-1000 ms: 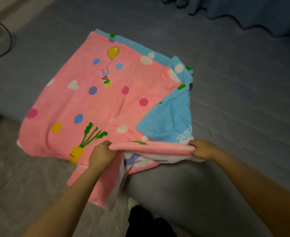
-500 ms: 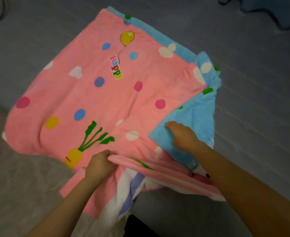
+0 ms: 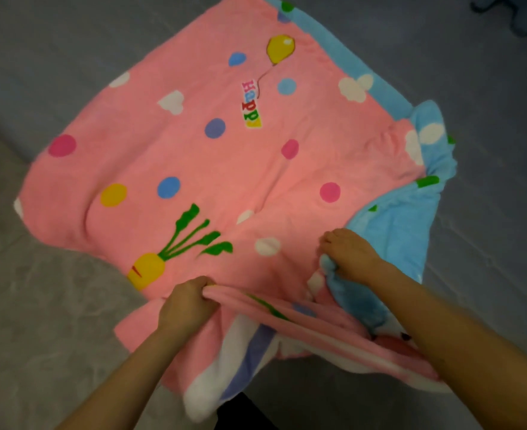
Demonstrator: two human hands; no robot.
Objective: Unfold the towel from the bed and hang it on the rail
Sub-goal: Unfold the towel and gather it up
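The pink towel (image 3: 212,156), printed with dots, a carrot and a balloon, was spread partly folded on the grey bed (image 3: 488,88), its near edge draped over the side. A bunched fold at that edge was clenched in the left hand (image 3: 184,305). A blue layer was gripped by the right hand (image 3: 349,252), fingers curled into it.
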